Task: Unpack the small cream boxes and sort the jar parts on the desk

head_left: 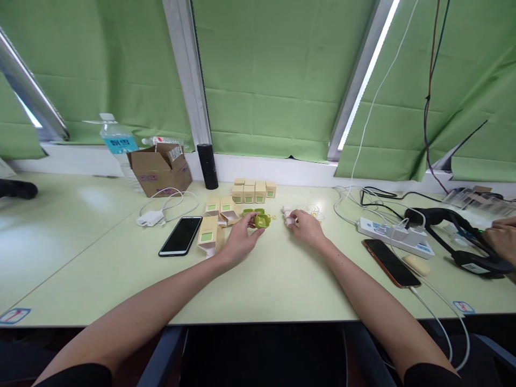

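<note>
My left hand (243, 236) holds a small olive-green cup-shaped container (263, 220) between thumb and fingers, its hollow side facing me. Right behind it on the table sit more green containers (253, 211). A tiny yellowish piece (274, 217) lies just right of the held container. My right hand (306, 228) is bent down with its fingertips closed at a row of small whitish pieces (287, 210); whether one is pinched cannot be made out. Beyond that hand are small clear plastic pieces (313, 209). Opened tan cartons (208, 236) with green labels lie left of my left hand.
Closed tan boxes (249, 193) are stacked at the back. A black phone (180, 236), a charger (150, 218), a cardboard box (161, 172) and a black cylinder (207, 166) stand left. At right are a power strip (395, 236), another phone (391, 263), a headset (463, 242) and another person's hand (502, 239).
</note>
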